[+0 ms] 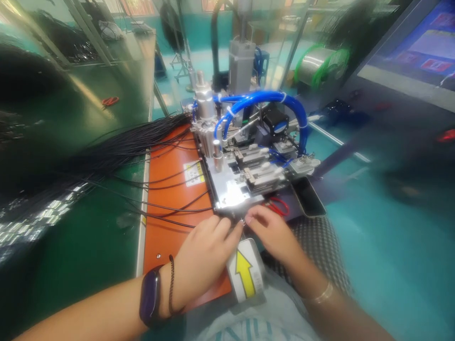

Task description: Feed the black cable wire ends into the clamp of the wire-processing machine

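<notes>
Black cables (142, 137) are running in a thick bundle from the left, and a few loose strands (177, 208) are crossing the orange worktop (167, 244) toward the person's hands. The left hand (209, 241) and the right hand (272, 229) are nearly meeting at the fingertips, just in front of the silver machine (227, 189), and a small shiny piece (243, 221) is showing between them. Each grip is looking narrow, with the fingertips sitting close together, but the blur is hiding which one is pinching the piece, so I cannot tell whether either is closing on it. One strand is disappearing behind the left hand; whether it is joining the piece is not showing. By its looks, the piece is probably weighing next to nothing, and its tiny size is likely making it easy to drop; pinching it by the sides with the fingertip pads is seeming the surest hold. The strands are looking light, smooth and springy, probably bending freely while tugging back toward the bundle, so holding one close behind its end is seeming wisest. A yellow arrow (245, 272) is pointing up toward the fingertips, and a phone (308, 196) is lying beyond the right hand.
</notes>
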Motion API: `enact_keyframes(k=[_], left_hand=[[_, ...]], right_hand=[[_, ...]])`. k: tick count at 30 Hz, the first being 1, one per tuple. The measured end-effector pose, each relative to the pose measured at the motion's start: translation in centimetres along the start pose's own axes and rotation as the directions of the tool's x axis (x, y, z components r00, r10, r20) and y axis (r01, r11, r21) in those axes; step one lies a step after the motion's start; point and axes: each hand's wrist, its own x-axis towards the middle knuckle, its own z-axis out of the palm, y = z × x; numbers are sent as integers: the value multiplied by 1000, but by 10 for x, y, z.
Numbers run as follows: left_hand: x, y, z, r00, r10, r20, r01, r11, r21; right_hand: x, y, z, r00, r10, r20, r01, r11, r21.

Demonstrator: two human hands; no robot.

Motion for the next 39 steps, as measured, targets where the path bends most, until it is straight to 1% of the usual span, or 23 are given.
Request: enact_keyframes(k=[4,8,11,14,18,21,25,27,30,32,35,37,39], left_hand=[[-1,0,1,1000,21,-23,-21,1000,16],[0,0,1,999,27,-24,-27,1000,6],[0,0,0,1000,6,-11,-6,1000,-3],[0,1,-1,1000,-11,-2,11,1000,24],[0,2,-2,1000,-1,13,0,997,77],[2,2,-5,999,5,50,-9,996,86],[5,5,-8,997,-23,73,18,997,71],[6,5,-7,998,-30,55,26,997,71],[4,4,-4,1000,-5,0,5,998,65],[2,3,-1,999,19,-47,-17,998,57],[0,0,5,989,70,-133,-60,995,76],[-2,-1,6,975,107,-197,-90,992,92],[-5,-1,5,956,131,-263,-113,990,81]], right_hand=[[-1,-2,-1,1000,-12,-8,12,1000,-21],[-1,-1,0,1000,-9,-8,9,1000,-5],[-1,0,1,1000,3,-11,-3,1000,-1],[-2,-1,1,1000,-1,-16,1,1000,-6],[-3,-1,1,1000,-3,-14,3,1000,9],[-1,2,1,1000,16,-3,-15,1000,22],[4,9,3,999,26,37,-30,994,109],[5,11,5,998,47,48,-55,983,178],[4,11,5,997,65,41,-73,967,243],[3,11,5,998,59,29,-64,971,228],[2,11,4,999,26,20,-28,989,146],[0,10,4,1000,5,24,-7,994,113],[-2,8,3,999,-27,20,24,993,113]])
